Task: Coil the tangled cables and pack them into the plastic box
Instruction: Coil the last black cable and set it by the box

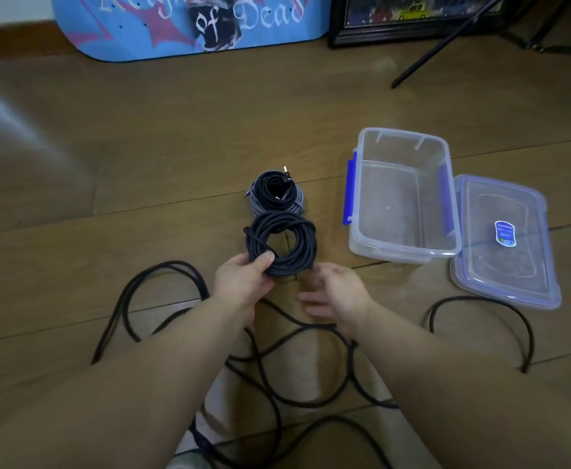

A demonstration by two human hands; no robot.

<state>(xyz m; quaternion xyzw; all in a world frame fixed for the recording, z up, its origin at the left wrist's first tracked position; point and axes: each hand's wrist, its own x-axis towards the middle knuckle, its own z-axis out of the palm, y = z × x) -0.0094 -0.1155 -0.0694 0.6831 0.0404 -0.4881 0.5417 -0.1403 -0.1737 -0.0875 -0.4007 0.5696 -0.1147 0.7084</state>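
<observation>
Black cable coil [282, 243]: round, neatly wound, near edge gripped, upright-tilted above the wooden floor. Beyond it, a second coil [274, 191], black over grey braided turns, lies flat, plug ends showing. Loose black cable [277, 350] sprawls uncoiled in wide loops nearest the viewer. Clear plastic box [362, 238] with blue clips sits open, right of the coils; its lid [500, 282] lies beside it, touching.

Brown wood-plank floor [182, 123] in front of me. Lying on it: clear rectangular plastic box [402, 245] with blue side clips, its clear lid [480, 279] touching its right; two stacked black-and-grey cable coils [275, 194]; loose black cable [162, 269] looping near me.
</observation>
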